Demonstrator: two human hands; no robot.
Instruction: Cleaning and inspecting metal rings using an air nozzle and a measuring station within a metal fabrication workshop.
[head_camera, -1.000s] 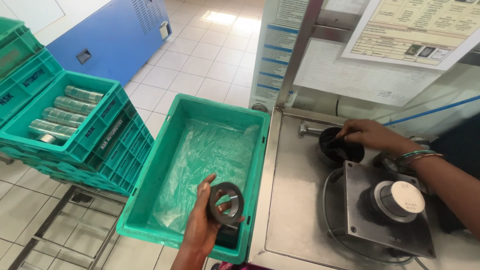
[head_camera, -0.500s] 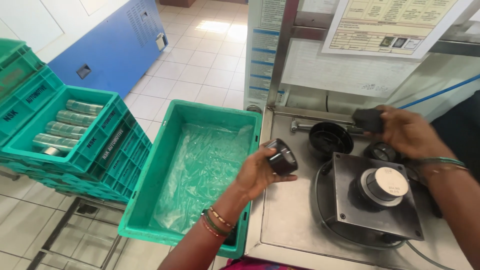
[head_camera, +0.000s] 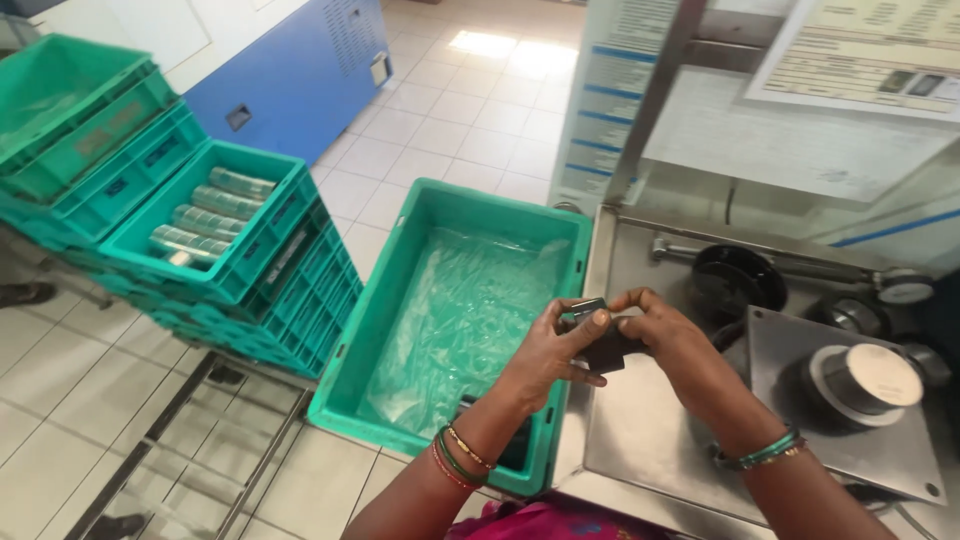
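Note:
My left hand (head_camera: 548, 352) and my right hand (head_camera: 668, 335) meet over the near right corner of a green crate (head_camera: 370, 330), both gripping black ring-shaped parts (head_camera: 598, 335) pressed together between the fingers. The parts are mostly hidden by my fingers. The crate is lined with clear plastic film (head_camera: 460, 320). Bangles sit on both wrists.
A steel bench (head_camera: 650, 450) to the right carries a black bowl-shaped holder (head_camera: 735, 275) and a round metal fixture (head_camera: 865, 380) on a plate. Stacked green crates (head_camera: 190, 250) at left hold several shiny cylinders (head_camera: 205, 222). A blue cabinet (head_camera: 300, 75) stands behind.
My left hand rose from the crate with a black ring and my right hand came back from the black holder with another part. Both hands now meet and join the parts.

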